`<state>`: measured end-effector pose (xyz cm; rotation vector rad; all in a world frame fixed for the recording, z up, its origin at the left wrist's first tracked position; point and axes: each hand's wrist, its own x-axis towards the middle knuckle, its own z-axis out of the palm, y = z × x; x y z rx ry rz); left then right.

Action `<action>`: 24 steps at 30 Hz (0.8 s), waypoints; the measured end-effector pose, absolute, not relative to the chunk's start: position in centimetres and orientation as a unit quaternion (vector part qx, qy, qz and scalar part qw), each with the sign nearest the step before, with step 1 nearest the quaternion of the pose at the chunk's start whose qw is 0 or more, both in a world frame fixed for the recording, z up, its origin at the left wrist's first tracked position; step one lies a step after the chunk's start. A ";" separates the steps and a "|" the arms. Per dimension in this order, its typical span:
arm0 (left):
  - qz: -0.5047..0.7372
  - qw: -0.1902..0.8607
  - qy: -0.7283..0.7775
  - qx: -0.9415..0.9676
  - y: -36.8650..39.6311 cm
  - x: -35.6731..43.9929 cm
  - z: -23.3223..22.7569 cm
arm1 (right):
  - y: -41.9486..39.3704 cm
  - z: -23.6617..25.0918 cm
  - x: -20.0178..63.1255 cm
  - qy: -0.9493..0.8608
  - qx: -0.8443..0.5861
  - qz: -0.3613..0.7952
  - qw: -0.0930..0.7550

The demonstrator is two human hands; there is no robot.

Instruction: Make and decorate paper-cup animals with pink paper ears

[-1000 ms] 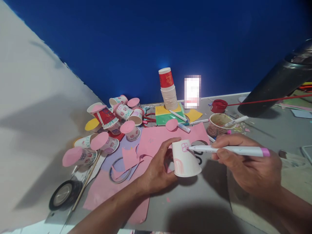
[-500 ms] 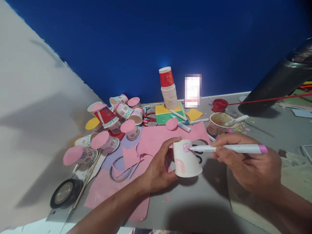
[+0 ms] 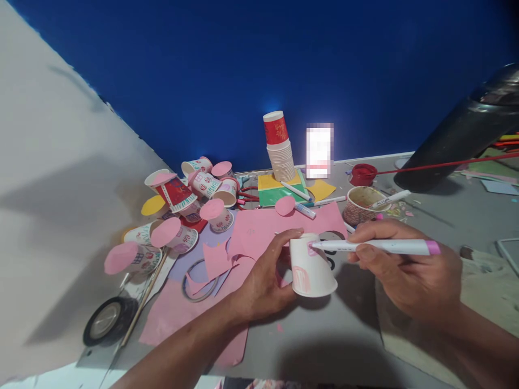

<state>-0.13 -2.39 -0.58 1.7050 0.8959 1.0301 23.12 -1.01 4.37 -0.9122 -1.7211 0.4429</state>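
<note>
A white paper cup [image 3: 315,275], turned mouth down and slightly tilted, is gripped from its left side by my left hand [image 3: 270,281]. On its wall are a pink coloured patch low down and a small pink-purple window drawing higher up. My right hand [image 3: 405,270] pinches a white marker [image 3: 381,247] with a pink-purple end, and its tip touches the window drawing, partly covering it. Pink paper sheets [image 3: 284,227] lie on the table behind and left of the cup. Dark scissor handles peek out from behind the cup's right side.
Several decorated cups with pink paper discs [image 3: 167,232] crowd the left. A tall stack of paper cups [image 3: 280,162] stands at the back. Black tape [image 3: 109,321] lies front left. A patterned cup [image 3: 360,208] holds a marker; a black bottle [image 3: 446,140] leans at right.
The marker tip has moved slightly left and up over the window drawing. The cup has turned a little in my left hand, showing more of the pink patch.
</note>
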 end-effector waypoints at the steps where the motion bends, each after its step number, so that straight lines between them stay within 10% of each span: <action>1: 0.417 0.462 0.365 0.693 -2.4 -0.1 -0.6 | -1.0 4.3 23.1 -0.727 -0.382 0.186 0.539; 24: 0.414 0.441 0.366 0.707 -2.6 -0.3 -1.0 | -0.8 4.1 23.8 -0.707 -0.417 0.178 0.542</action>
